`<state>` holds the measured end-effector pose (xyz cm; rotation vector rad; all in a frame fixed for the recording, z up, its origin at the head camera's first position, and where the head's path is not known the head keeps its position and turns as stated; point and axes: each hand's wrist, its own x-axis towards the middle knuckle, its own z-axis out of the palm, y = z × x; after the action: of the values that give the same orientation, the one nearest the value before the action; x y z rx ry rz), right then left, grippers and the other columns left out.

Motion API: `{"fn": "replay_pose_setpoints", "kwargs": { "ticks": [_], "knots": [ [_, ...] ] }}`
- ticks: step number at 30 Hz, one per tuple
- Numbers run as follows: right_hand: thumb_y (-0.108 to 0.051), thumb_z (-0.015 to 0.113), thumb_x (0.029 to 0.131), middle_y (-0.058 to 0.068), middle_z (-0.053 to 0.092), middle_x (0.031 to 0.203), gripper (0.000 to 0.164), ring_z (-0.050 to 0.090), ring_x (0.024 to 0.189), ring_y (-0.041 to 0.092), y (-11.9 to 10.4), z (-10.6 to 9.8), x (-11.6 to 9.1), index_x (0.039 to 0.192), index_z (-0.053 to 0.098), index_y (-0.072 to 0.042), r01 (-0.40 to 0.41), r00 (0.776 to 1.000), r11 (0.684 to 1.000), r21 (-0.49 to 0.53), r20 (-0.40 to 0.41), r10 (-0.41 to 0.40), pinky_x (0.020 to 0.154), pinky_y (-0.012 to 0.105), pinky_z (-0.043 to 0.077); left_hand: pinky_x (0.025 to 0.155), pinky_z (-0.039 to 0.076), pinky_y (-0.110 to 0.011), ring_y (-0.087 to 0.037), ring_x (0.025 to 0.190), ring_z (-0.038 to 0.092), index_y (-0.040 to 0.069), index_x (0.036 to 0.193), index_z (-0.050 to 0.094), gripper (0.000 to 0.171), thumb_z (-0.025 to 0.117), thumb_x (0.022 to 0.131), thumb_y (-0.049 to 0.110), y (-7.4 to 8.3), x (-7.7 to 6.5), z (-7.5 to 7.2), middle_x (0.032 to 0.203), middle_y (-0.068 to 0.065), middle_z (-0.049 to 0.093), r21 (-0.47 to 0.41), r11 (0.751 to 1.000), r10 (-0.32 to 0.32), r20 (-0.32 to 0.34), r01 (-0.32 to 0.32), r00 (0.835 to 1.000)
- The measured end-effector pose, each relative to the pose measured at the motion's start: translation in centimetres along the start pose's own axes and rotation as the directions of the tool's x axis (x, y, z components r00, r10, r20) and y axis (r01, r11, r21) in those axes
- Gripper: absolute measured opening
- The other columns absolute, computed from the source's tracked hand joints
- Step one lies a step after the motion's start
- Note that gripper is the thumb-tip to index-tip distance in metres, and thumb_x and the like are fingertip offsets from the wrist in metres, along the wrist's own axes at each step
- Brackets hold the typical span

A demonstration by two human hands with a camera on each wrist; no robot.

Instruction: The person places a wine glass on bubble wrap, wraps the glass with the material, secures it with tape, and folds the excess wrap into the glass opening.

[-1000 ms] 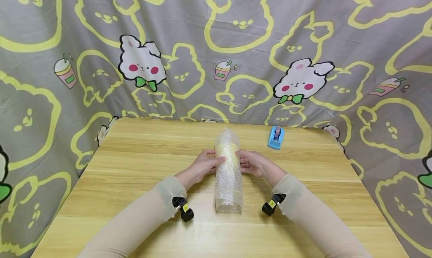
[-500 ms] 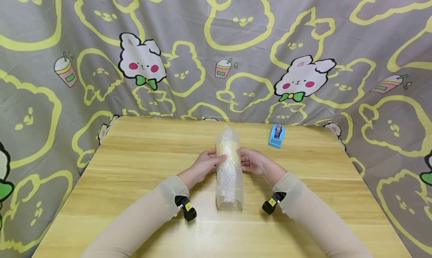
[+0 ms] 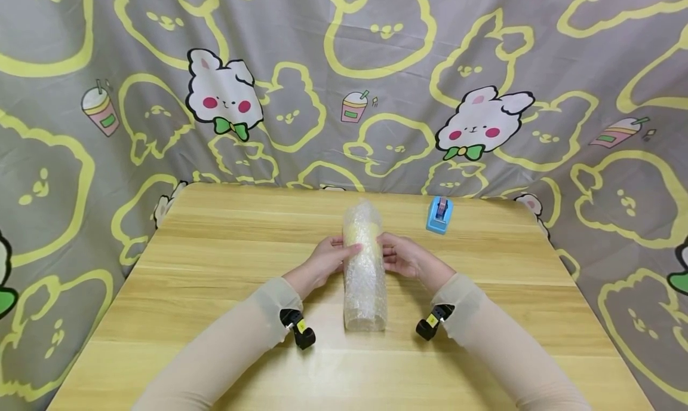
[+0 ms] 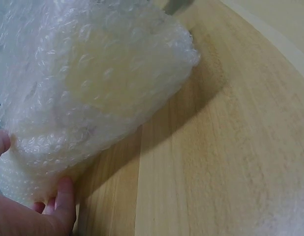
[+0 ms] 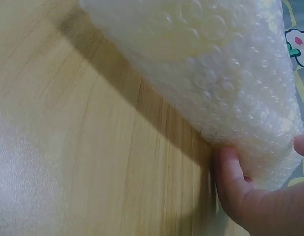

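A long bundle rolled in clear bubble wrap [image 3: 364, 291] lies lengthwise in the middle of the table, pointing away from me. Something yellowish shows faintly through the wrap in all the views; its kind is hidden. My left hand [image 3: 325, 260] grips the bundle from the left, thumb over the top, its other fingertips hidden by the wrap. From the right, my right hand [image 3: 405, 258] holds the opposite side at about the same height. In the right wrist view, a finger [image 5: 229, 167] presses along the lower edge of the bubble wrap.
A small blue tape dispenser [image 3: 439, 215] stands toward the back right of the wooden table [image 3: 226, 232]. Behind and beside the table hangs a grey curtain [image 3: 301, 34] with cartoon prints. Black wrist cameras sit at both sleeves.
The head view has shifted slightly, so the table and bundle appear a little higher. Both hands keep their hold on the bundle.
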<state>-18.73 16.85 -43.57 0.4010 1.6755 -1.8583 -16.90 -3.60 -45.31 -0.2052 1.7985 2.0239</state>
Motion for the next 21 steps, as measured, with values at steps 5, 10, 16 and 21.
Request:
{"fn": "replay_pose_setpoints", "kwargs": {
  "ticks": [5,10,16,21],
  "knots": [
    [-0.024,0.059,0.097,0.011,0.064,0.103,0.035,0.062,0.088,0.019,-0.1,-0.2,-0.2,0.120,0.054,0.002,0.015,1.000,0.999,-0.044,-0.010,-0.016,0.080,0.028,0.057,0.097,0.053,-0.040,-0.031,0.115,0.059,-0.006,0.143,0.037,0.072,0.076,0.091,0.022,0.1,-0.2,0.1,0.136,-0.022,0.051,0.011,1.000,0.002,-0.012,-0.002,1.000],
    [-0.023,0.061,0.099,0.008,0.071,0.096,0.048,0.066,0.087,0.019,-0.2,-0.4,-0.5,0.134,0.050,0.009,0.047,0.998,0.996,-0.071,-0.040,-0.050,0.082,0.030,0.058,0.097,0.052,-0.040,-0.031,0.116,0.059,-0.005,0.144,0.038,0.073,0.077,0.090,0.025,0.1,-0.2,0.2,0.137,-0.022,0.052,0.032,0.999,0.003,-0.020,-0.003,1.000],
    [-0.021,0.059,0.101,0.007,0.068,0.098,0.055,0.065,0.088,0.017,-0.4,-0.4,-0.8,0.141,0.042,0.012,0.067,0.997,0.994,-0.088,-0.039,-0.071,0.083,0.030,0.058,0.098,0.052,-0.041,-0.032,0.117,0.059,-0.005,0.145,0.037,0.074,0.077,0.090,0.025,0.2,-0.3,0.2,0.137,-0.022,0.051,0.037,0.999,0.009,-0.018,-0.008,1.000],
    [-0.017,0.059,0.101,0.008,0.069,0.098,0.051,0.066,0.087,0.017,-0.5,-0.5,-1.1,0.139,0.044,0.013,0.084,0.996,0.993,-0.083,-0.027,-0.086,0.083,0.030,0.058,0.097,0.052,-0.041,-0.031,0.114,0.060,-0.004,0.144,0.038,0.073,0.077,0.090,0.026,0.2,-0.3,0.3,0.135,-0.022,0.052,0.035,0.999,0.008,-0.014,-0.008,1.000]
  ]
}}
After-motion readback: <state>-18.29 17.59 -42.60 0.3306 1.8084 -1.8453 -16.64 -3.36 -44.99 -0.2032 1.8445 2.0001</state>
